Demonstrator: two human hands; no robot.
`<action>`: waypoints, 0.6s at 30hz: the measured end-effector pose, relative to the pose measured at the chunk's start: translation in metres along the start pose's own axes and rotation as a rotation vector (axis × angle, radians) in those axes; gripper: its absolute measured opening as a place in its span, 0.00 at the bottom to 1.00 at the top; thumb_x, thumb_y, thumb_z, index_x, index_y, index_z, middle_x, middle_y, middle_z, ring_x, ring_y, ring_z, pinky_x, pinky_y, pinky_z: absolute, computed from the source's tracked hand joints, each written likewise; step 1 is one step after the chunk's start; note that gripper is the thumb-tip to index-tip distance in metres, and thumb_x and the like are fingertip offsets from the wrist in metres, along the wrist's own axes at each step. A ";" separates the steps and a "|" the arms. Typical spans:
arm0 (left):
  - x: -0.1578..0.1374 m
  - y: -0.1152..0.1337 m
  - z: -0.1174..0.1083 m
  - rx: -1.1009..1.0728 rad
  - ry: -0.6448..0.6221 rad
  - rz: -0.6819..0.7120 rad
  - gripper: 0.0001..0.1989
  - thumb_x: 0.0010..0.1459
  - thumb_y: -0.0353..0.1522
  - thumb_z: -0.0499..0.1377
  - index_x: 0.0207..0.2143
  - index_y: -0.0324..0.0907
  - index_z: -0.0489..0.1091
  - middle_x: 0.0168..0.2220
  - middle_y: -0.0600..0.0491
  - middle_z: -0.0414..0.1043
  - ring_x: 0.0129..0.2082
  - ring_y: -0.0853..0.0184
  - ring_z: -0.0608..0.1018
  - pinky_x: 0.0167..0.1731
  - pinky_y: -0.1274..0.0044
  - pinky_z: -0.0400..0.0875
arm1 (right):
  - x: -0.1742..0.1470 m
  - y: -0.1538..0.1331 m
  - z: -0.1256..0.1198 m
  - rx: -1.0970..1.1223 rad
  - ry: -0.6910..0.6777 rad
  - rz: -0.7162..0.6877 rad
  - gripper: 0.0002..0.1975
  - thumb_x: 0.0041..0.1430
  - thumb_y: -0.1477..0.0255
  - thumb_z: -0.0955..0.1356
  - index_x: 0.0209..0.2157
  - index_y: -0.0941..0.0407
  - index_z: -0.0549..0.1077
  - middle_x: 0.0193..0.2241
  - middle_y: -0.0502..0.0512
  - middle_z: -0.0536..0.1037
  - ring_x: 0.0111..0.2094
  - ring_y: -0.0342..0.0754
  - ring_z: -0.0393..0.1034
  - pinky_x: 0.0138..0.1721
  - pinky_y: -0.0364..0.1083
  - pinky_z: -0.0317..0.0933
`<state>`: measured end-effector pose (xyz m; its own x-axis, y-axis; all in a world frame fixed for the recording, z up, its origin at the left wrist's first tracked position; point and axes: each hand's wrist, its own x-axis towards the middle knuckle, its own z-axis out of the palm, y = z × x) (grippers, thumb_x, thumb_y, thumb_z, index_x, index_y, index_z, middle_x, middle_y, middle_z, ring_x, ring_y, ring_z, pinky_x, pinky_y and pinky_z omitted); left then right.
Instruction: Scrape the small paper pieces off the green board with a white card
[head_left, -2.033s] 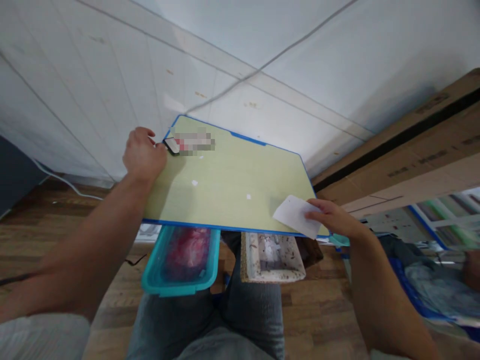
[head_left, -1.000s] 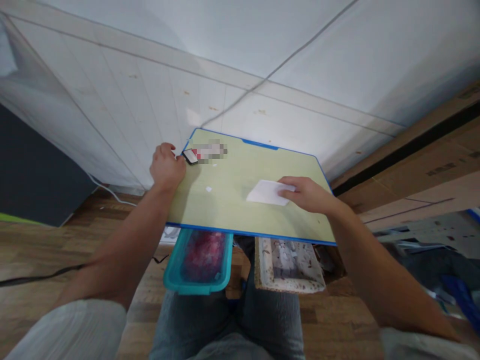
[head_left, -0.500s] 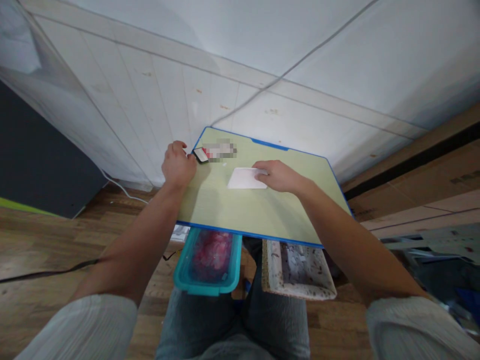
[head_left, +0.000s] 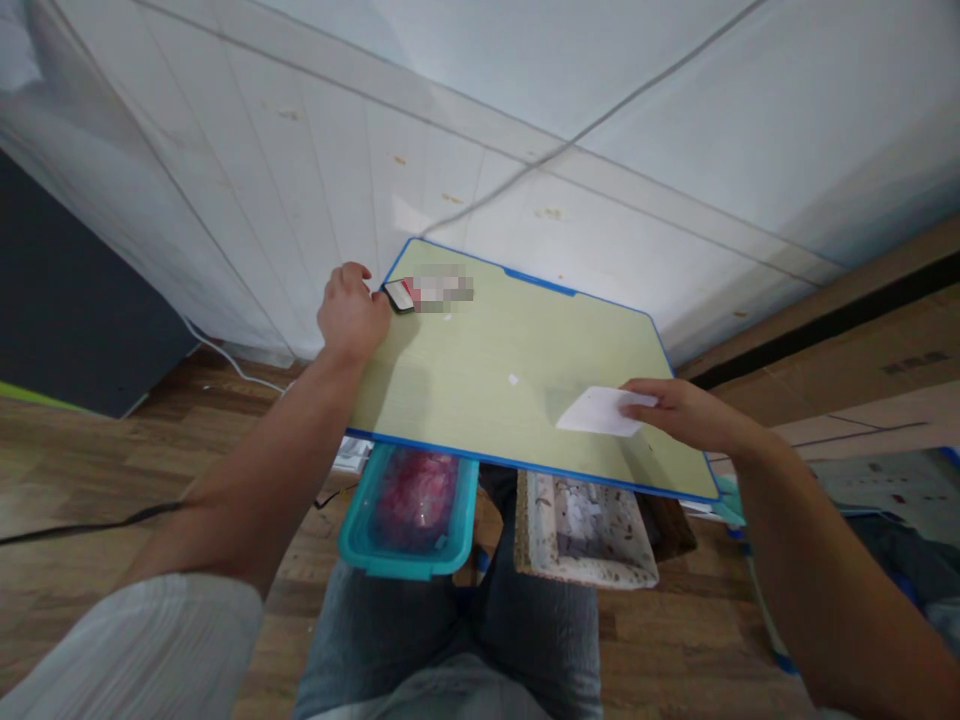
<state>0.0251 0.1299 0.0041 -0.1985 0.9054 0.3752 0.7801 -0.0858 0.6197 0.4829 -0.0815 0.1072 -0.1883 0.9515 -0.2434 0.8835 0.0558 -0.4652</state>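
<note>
My right hand (head_left: 675, 410) pinches a white rectangular piece, like paper or thin card (head_left: 592, 412), between thumb and fingers over the right side of the folding table (head_left: 480, 350). The piece is tilted and casts a shadow on the tabletop. At the table's left edge my left hand (head_left: 351, 315) is loosely curled, with a gap between thumb and forefinger and nothing seen in it. Its thumb is close to a dark-edged, phone-like flat object (head_left: 400, 295), partly blurred out. Small white scraps (head_left: 513, 380) lie on the tabletop.
Below the front edge, a teal tub (head_left: 352, 545) with pinkish-red contents is at the left and a speckled white box (head_left: 585, 573) with scraps inside at the right. A white wall (head_left: 510, 220) stands behind. Cardboard boxes (head_left: 862, 370) are at the right.
My right hand has carried the white piece right and toward me. A white scrap now shows mid-table where the piece was. My left hand stays by the left edge.
</note>
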 end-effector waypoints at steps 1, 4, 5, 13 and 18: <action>0.000 0.000 0.000 0.001 0.005 -0.002 0.19 0.59 0.28 0.55 0.54 0.45 0.63 0.54 0.43 0.66 0.54 0.53 0.70 0.56 0.58 0.67 | 0.005 -0.005 0.002 -0.011 0.068 -0.014 0.16 0.65 0.58 0.67 0.43 0.53 0.80 0.38 0.56 0.82 0.38 0.55 0.75 0.40 0.51 0.68; -0.001 0.000 -0.002 -0.007 0.008 0.006 0.18 0.60 0.29 0.56 0.52 0.46 0.62 0.52 0.43 0.67 0.54 0.53 0.70 0.56 0.56 0.67 | 0.045 -0.030 0.012 -0.027 0.300 -0.105 0.15 0.65 0.63 0.66 0.45 0.55 0.79 0.42 0.57 0.82 0.42 0.55 0.75 0.45 0.52 0.68; -0.001 0.001 -0.002 -0.010 0.002 0.010 0.18 0.60 0.29 0.56 0.52 0.46 0.62 0.52 0.43 0.67 0.54 0.52 0.70 0.56 0.55 0.67 | 0.060 -0.038 0.015 -0.025 0.327 -0.138 0.15 0.65 0.64 0.66 0.47 0.55 0.79 0.44 0.57 0.82 0.43 0.55 0.75 0.46 0.52 0.68; -0.002 0.002 -0.004 0.003 -0.009 0.004 0.18 0.61 0.29 0.57 0.53 0.47 0.62 0.52 0.44 0.67 0.55 0.53 0.70 0.55 0.56 0.67 | 0.041 -0.036 0.024 -0.117 0.213 -0.199 0.13 0.63 0.69 0.66 0.45 0.51 0.82 0.47 0.55 0.83 0.50 0.56 0.76 0.56 0.57 0.66; -0.001 0.000 -0.002 -0.004 0.005 -0.005 0.17 0.61 0.29 0.57 0.52 0.45 0.63 0.51 0.45 0.67 0.53 0.55 0.70 0.55 0.60 0.67 | -0.055 -0.015 0.030 -0.078 0.165 -0.114 0.12 0.65 0.67 0.66 0.43 0.47 0.81 0.47 0.54 0.83 0.50 0.57 0.77 0.56 0.56 0.68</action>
<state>0.0242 0.1288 0.0049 -0.2053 0.9039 0.3753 0.7764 -0.0830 0.6247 0.4672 -0.1437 0.1017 -0.2218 0.9740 -0.0470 0.8923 0.1832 -0.4127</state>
